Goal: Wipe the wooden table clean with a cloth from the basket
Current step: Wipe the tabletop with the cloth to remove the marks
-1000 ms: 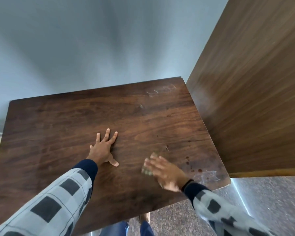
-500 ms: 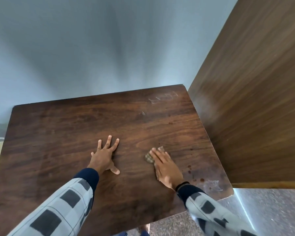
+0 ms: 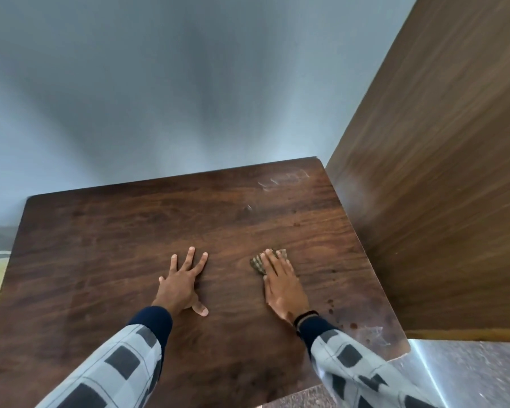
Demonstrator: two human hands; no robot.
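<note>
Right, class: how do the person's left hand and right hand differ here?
The left hand rests bare on the wooden table, fingers spread; the right hand presses a cloth, fingers together. The right wrist wears a dark band; the left wrist shows none. Both lie flat, palm down.

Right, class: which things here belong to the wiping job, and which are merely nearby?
Job: wooden table, cloth, right hand pressing the cloth, left hand flat on the table.
Nearby: wooden panel, grey wall, speckled floor.

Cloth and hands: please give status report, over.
Left hand flat on wooden table, fingers spread. Right hand presses cloth onto table. No obstacle seen; dark spots by right edge.
</note>
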